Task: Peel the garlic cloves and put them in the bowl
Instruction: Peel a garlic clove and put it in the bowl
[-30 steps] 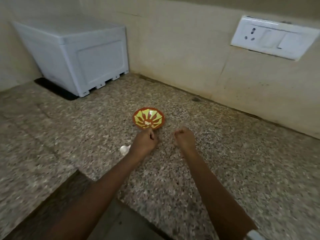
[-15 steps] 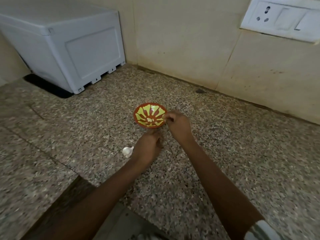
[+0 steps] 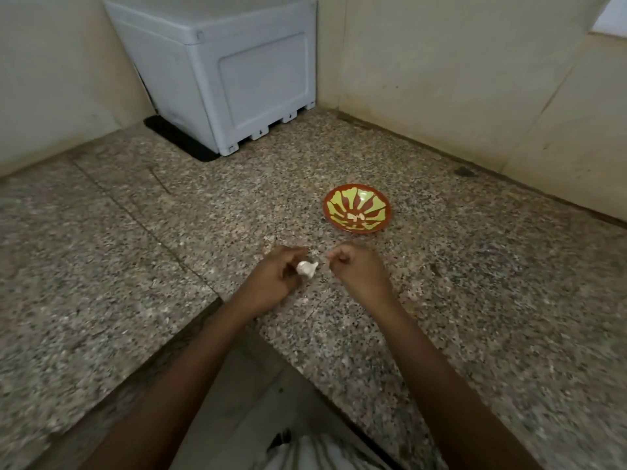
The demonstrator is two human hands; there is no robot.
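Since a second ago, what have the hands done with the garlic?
The left hand picked the garlic up off the counter and now holds it. The right hand reached to the bowl, then drew back beside the garlic. The bowl stayed put, pale cloves inside.

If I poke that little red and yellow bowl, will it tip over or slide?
The bowl looks wide and shallow, so it would probably slide, not tip. It holds only a few cloves, so likely light. The speckled counter looks smooth, so it may skid easily.
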